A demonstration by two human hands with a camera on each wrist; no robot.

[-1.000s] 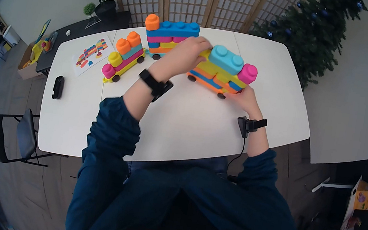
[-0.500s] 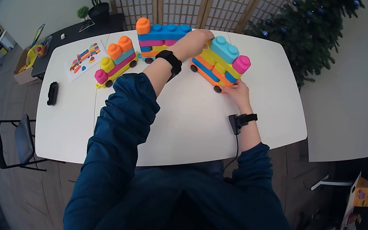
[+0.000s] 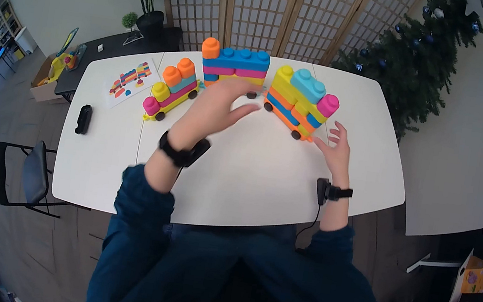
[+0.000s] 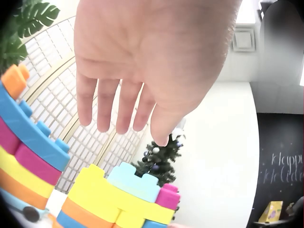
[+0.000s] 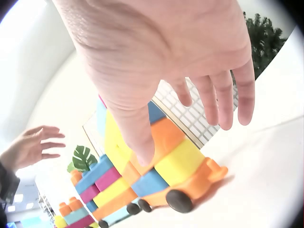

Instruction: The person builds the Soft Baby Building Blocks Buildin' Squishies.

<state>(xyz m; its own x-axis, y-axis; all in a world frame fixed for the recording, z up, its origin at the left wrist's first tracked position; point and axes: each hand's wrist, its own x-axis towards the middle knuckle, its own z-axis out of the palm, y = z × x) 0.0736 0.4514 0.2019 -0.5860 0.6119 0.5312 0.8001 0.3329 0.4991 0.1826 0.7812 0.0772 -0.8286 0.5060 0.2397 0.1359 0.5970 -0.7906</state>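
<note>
Three wheeled toy block cars stand in a curved row on the white table. At the right is a block car point(image 3: 297, 104) of yellow, orange and blue blocks, topped with light blue and pink. My right hand point(image 3: 337, 154) is beside its right end, fingers spread and holding nothing. The middle block car point(image 3: 235, 60) has a long blue block on top and an orange one at its left end. In front of it hovers my left hand point(image 3: 218, 106), fingers extended and nothing in its grasp. The small left block car point(image 3: 173, 89) carries orange, yellow and pink blocks.
A printed picture sheet point(image 3: 130, 83) lies behind the left car. Toward the table's left edge rests a black case point(image 3: 83, 119). Beyond the table stand a lattice screen point(image 3: 261, 11), a potted plant point(image 3: 149, 17) and a decorated tree point(image 3: 390, 61).
Both hands have let go of the right block car. My left hand has drawn back toward me, and the right has moved off its end with fingers opened.
</note>
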